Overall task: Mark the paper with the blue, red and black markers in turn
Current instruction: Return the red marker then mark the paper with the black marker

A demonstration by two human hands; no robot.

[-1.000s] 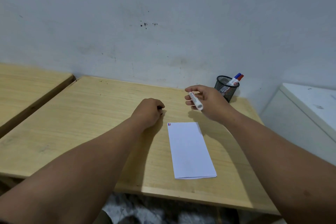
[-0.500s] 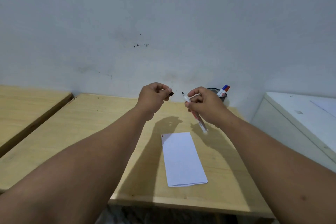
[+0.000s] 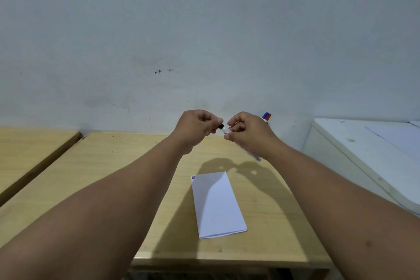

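Note:
Both hands are raised above the wooden table [image 3: 113,177]. My right hand [image 3: 247,132] grips the white body of the black marker [image 3: 226,130], whose rear end sticks out below the wrist. My left hand [image 3: 196,129] pinches the marker's black cap [image 3: 221,126], which meets the marker's tip. The folded white paper [image 3: 217,204] lies flat on the table below the hands, with small blue and red marks at its top left corner. The blue and red markers [image 3: 266,117] peek out behind my right hand; their holder is hidden.
A white cabinet [image 3: 363,150] stands to the right of the table. A second wooden table [image 3: 29,145] sits at the left, with a gap between them. A plain wall rises right behind the table.
Both hands lifted off the table and came together. The cap in my left hand was apart from the marker tip half a second ago and now meets it. The view tilted upward.

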